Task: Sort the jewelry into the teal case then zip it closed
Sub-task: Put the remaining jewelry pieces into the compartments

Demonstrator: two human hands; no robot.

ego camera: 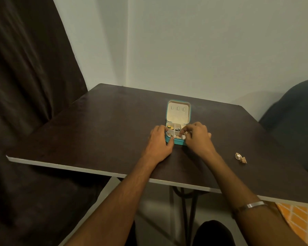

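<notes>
Teal case [178, 121] sits open near the middle of the dark counter [96, 130], lid laid back flat, cream lining and three small tabs exposed. Tray is divided into small compartments; gold and dark jewelry pieces [173, 129] are seen in several, exact count too small to tell.

Left hand [160, 141] is placed against the case's left side, thumb on the front left corner, fingers curled over the left rim: case is gripped.

Right hand [196, 134] is held over the tray's right half, fingers bent down into the compartments. Something gold shows at the fingertips; whether it is pinched cannot be told.

One gold earring [241, 157] is left loose on the counter, well apart to the right of the case. A metal bangle [254, 204] is worn on the right forearm.
</notes>
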